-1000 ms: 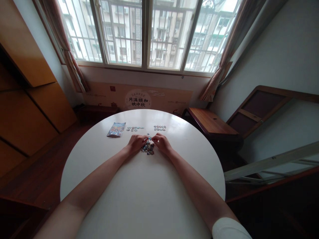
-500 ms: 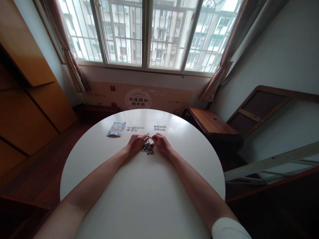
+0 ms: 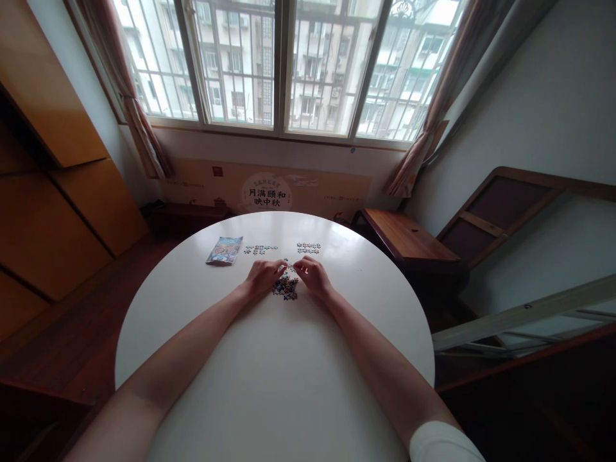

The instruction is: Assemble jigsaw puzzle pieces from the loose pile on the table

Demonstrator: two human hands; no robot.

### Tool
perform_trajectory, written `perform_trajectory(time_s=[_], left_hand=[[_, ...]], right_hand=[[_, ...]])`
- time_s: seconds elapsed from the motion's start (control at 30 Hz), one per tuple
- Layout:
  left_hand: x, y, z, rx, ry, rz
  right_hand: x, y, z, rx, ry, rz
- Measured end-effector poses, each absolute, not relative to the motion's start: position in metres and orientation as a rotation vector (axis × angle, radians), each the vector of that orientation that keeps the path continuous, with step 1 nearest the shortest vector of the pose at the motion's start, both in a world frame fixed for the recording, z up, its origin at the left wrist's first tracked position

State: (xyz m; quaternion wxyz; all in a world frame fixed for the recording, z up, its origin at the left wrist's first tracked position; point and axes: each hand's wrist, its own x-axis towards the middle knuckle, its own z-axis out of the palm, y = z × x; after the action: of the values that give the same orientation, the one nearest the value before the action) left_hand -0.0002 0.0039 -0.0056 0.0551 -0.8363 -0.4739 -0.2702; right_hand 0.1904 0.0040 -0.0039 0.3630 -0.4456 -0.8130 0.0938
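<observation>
The round white surface [image 3: 269, 385] takes up most of the view, and both forearms stretch across it toward its far half. The left hand [image 3: 262, 276] and the right hand [image 3: 312, 276] lie knuckles up, close together, fingers curled inward so that the tips nearly meet over the far edge of a heap of pieces. Each hand looks gathered into a pinch, but the pieces are too small to tell whether either is clamped on one. A printed packet [image 3: 224, 250] lies flat to the left, just beyond the left hand and apart from it. The heap [image 3: 285, 287] is a small dark jumble of loose jigsaw pieces between the two hands, touching or nearly touching both. Beyond the hands, toward the window, two short groups are laid out flat: the left group [image 3: 260, 248] beside the packet and the right group [image 3: 308, 246] past the right hand, with a gap between them. Judging from this, little is done: only those two small groups are set out in order, and whether their pieces are joined cannot be told. No larger picture has taken shape anywhere on the surface. The heap, which looks to hold more pieces than both groups together, is what remains unsorted.
</observation>
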Motion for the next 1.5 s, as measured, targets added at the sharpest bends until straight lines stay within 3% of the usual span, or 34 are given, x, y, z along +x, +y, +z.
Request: perform_trajectory(time_s=[0.43, 0.97, 1.5], left_hand=[[0.001, 0.002, -0.003, -2.501, -1.474, -0.830], [0.001, 0.002, -0.002, -2.473, -1.466, -0.837], [0.002, -0.001, 0.000, -2.502, -1.436, -0.868]], right_hand=[[0.216, 0.007, 0.010, -1.812, -2.056, -0.352], [0.210, 0.003, 0.008, -1.794, -2.115, -0.065], [0.200, -0.001, 0.009, -1.782, -2.141, -0.139]])
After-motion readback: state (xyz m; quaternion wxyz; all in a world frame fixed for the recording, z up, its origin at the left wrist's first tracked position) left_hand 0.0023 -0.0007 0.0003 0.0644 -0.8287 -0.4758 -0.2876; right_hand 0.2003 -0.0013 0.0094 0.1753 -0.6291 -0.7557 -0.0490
